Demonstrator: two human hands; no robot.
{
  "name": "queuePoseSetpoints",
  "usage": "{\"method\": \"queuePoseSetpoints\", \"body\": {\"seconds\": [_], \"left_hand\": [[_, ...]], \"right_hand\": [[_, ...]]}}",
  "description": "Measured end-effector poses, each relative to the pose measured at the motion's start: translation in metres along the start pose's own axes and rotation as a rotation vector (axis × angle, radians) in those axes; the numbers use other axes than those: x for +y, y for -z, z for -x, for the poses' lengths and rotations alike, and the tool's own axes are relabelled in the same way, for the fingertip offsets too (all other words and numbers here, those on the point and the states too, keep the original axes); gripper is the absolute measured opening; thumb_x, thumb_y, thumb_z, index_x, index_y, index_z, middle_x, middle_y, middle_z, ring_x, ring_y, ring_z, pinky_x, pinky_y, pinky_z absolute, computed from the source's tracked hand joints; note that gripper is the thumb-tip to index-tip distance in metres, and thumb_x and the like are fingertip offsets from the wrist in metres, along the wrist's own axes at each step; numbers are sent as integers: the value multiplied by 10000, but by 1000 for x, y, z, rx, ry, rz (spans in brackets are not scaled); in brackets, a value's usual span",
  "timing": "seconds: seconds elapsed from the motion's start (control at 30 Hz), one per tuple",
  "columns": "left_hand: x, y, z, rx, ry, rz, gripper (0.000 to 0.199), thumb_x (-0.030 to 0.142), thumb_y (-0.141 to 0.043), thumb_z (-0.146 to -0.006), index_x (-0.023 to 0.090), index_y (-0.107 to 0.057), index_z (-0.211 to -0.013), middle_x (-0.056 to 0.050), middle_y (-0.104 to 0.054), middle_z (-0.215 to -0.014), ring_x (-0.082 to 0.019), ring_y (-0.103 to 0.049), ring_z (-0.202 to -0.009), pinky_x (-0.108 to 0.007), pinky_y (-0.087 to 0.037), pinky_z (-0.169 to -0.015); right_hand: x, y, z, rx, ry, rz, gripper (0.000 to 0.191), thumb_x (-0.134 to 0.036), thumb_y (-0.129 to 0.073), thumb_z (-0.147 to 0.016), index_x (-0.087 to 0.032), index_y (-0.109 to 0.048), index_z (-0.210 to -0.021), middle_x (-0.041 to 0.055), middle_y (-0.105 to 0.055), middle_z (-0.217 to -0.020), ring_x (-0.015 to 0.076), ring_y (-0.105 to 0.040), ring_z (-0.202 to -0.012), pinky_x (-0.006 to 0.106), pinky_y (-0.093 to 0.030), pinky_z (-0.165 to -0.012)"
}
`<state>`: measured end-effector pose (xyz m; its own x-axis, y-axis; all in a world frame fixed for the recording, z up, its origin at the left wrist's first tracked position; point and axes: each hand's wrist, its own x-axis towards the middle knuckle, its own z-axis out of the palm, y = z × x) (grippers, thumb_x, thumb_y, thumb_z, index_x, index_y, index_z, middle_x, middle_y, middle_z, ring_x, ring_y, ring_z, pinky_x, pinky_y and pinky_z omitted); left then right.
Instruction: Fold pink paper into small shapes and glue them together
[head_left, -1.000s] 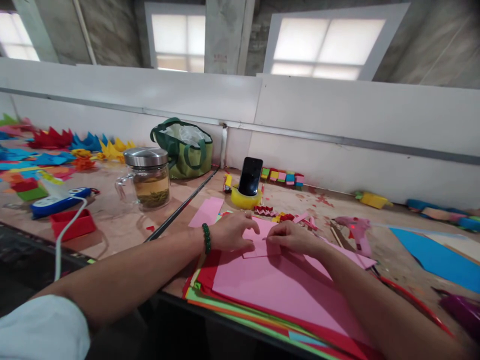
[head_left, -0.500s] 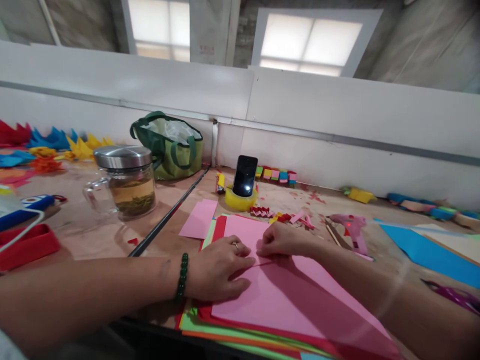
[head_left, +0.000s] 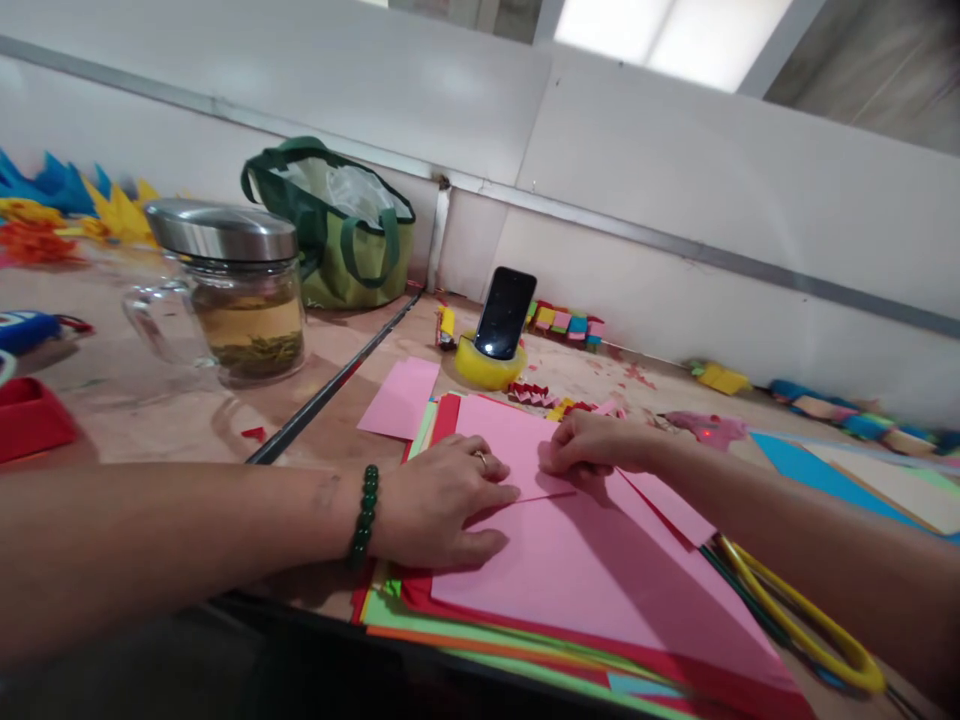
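Note:
My left hand [head_left: 457, 500], with a green bead bracelet [head_left: 365, 515] and a ring, lies with its fingers stretched out on pink paper. Under its fingertips is a smaller pink sheet [head_left: 499, 425], whose near edge shows as a line on the large pink sheet [head_left: 600, 580]. My right hand [head_left: 589, 445] is closed, its curled fingertips down on the smaller sheet towards its right side. Whether anything sits between those fingers is hidden. Beneath lies a stack of red, green and orange paper [head_left: 450, 650].
A phone [head_left: 508, 310] leans in a yellow tape roll [head_left: 487, 365]. Scissors with yellow handles [head_left: 817, 620] lie right of the stack, a pink glue gun [head_left: 705, 428] behind my right forearm. Left stand a glass tea mug [head_left: 247, 310] and a green bag [head_left: 367, 250].
My right hand has slid right across the pink paper, away from my left hand, which stays in place. The view has tilted down, and yellow-handled scissors now show.

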<state>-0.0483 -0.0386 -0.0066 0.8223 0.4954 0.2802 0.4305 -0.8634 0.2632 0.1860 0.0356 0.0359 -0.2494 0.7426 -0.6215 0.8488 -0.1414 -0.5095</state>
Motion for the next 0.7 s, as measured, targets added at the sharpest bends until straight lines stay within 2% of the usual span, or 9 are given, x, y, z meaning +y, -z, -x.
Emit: {"method": "queuePoseSetpoints", "body": {"seconds": [0.17,0.3,0.43,0.53,0.63,0.7], "left_hand": [[1,2,1,-12,8,-8,359,367,-559,-852,167,-657,-1133,-117,-641,-1211,-297,-533,-1079,-436,-422,-951],[2,1,2,-14,4,-5,372,370,-571,-840,167,-649,-1142,-112,-639,-1213,-292,-530,-1076,-433,-417,-963],[3,1,1,4,1,-5,353,356,-599,-813,159,-656,-1100,-108,-656,-1154,-283,-529,-1048,-410,-429,-946],[6,2,2,31,1,-39,297,376,-586,-823,160,-675,-1006,-115,-655,-1039,-279,-520,-1007,-410,-433,-923],[9,4,3,32,21,-95,277,403,-549,-848,163,-677,-897,-112,-623,-928,-265,-518,-918,-409,-444,-853],[10,5,4,33,8,-123,263,392,-536,-858,166,-668,-883,-103,-611,-896,-250,-514,-879,-395,-442,-819]], "right_hand": [[19,8,5,17,-6,-11,232,-315,-665,-632,-160,-559,-496,-56,-442,-349,34,-299,-332,180,-183,-331],[21,10,8,27,14,17,265,-352,-670,-638,-166,-539,-503,-52,-450,-372,43,-325,-347,187,-190,-338],[1,15,14,97,34,96,295,-340,-723,-612,-164,-524,-484,-57,-439,-353,38,-310,-346,189,-182,-337],[-23,8,16,131,105,122,302,-387,-729,-654,-163,-562,-540,-37,-526,-402,44,-382,-361,179,-263,-355],[-37,-12,13,-43,134,62,277,-402,-710,-682,-166,-591,-599,-20,-601,-464,64,-470,-361,184,-372,-375],[-39,-23,7,-113,145,26,266,-408,-689,-699,-170,-603,-617,-13,-636,-507,74,-506,-364,184,-396,-369]]}}
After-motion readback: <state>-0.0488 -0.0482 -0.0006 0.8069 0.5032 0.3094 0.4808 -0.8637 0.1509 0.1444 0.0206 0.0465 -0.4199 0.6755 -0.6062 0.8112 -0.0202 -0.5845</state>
